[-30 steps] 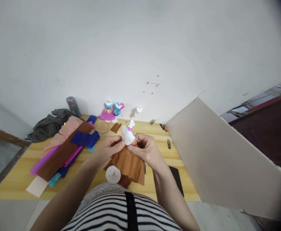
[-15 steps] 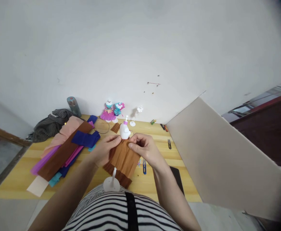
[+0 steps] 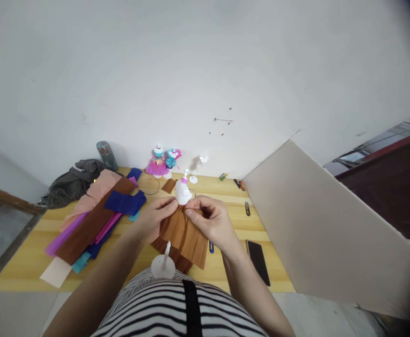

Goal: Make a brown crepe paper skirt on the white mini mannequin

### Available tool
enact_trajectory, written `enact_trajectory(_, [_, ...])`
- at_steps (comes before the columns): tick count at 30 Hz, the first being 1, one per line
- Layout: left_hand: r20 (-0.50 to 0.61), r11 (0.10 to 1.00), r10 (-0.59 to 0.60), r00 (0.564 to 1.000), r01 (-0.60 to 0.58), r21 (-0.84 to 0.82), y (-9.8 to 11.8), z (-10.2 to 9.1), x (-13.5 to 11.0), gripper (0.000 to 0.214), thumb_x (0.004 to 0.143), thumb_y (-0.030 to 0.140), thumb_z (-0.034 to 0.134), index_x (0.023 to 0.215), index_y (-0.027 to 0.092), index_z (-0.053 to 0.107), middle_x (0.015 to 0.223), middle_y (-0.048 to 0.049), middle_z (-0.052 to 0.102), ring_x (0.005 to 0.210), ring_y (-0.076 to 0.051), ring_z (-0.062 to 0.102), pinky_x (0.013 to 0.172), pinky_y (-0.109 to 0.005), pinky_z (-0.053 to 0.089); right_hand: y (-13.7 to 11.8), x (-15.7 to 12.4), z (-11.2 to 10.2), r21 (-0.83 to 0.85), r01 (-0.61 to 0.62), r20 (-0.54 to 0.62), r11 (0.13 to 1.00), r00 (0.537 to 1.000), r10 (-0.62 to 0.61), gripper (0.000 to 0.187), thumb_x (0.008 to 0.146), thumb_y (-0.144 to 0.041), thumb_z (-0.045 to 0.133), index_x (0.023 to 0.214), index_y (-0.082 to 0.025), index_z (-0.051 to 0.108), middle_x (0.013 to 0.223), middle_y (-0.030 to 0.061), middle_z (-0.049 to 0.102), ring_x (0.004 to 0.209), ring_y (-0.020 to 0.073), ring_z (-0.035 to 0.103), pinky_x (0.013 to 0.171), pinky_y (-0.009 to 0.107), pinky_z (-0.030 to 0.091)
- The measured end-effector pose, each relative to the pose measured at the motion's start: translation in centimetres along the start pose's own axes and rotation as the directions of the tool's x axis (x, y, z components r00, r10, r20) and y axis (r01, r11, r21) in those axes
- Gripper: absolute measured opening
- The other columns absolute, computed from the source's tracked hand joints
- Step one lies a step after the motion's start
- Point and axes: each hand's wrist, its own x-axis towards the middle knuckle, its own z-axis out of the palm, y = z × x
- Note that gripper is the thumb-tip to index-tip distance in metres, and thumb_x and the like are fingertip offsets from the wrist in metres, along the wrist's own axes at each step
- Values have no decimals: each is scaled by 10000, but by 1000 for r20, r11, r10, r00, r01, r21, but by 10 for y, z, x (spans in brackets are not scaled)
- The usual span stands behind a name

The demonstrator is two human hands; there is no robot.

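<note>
A small white mannequin torso (image 3: 183, 193) with a pink neck band leans between my hands, its white stand with a round base (image 3: 163, 267) tipped toward my body. Brown pleated crepe paper (image 3: 186, 236) hangs in layers from its waist like a skirt. My left hand (image 3: 155, 220) is closed at the left of the waist, thumb pressing the gathered paper against the mannequin. On the other side, my right hand (image 3: 210, 217) pinches the paper's upper edge between thumb and forefinger. The fingers behind the paper are hidden.
Folded crepe paper (image 3: 94, 217) in several colours lies left, near a striped cloth (image 3: 80, 182) and a flask (image 3: 106, 155). Dressed mini mannequins (image 3: 157, 164) stand by the wall. Thread snips (image 3: 247, 208) and a phone (image 3: 258, 262) lie right, beside an upright board (image 3: 317, 224).
My right hand has drawn the brown paper's top edge inward, gathering it more tightly at the waist. The skirt's lower edge has swung right, and more of the phone shows.
</note>
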Motion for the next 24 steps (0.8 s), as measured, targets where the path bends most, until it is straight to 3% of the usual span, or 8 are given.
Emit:
enact_trajectory(11, [16, 1000, -11, 1000, 11, 16, 3, 2, -4, 331, 732, 340, 725, 997, 142, 717, 950, -107, 732, 916, -239, 665, 758, -289, 482, -2, 0, 1, -30, -4, -59, 1000, 998, 2, 177, 710, -278, 636, 638, -171, 513, 559, -44, 444, 507, 83, 352, 486, 222, 274])
enact_trajectory(18, [-17, 1000, 4, 1000, -3, 31, 3, 4, -4, 355, 696, 371, 750, 959, 134, 728, 923, -107, 734, 917, -248, 660, 769, -297, 471, 2, 9, 1, 70, -22, -20, 997, 1000, 23, 266, 679, -301, 671, 611, -189, 440, 550, -62, 396, 505, 78, 333, 485, 219, 261])
enact_trajectory(22, [-32, 998, -33, 999, 34, 45, 3, -2, 0, 350, 708, 365, 743, 966, 129, 729, 896, -108, 737, 875, -238, 666, 766, -299, 466, 10, 18, 0, 115, -88, 29, 989, 996, 85, 255, 644, -298, 712, 744, -176, 512, 558, -70, 438, 510, 78, 367, 498, 214, 281])
enact_trajectory(24, [-48, 995, -77, 996, 80, 52, 3, -5, 2, 363, 689, 375, 759, 941, 115, 733, 862, -112, 737, 823, -224, 671, 738, -287, 466, 13, 22, -3, 125, -147, 68, 981, 988, 139, 338, 626, -298, 732, 886, -167, 561, 554, -79, 451, 504, 80, 382, 495, 211, 286])
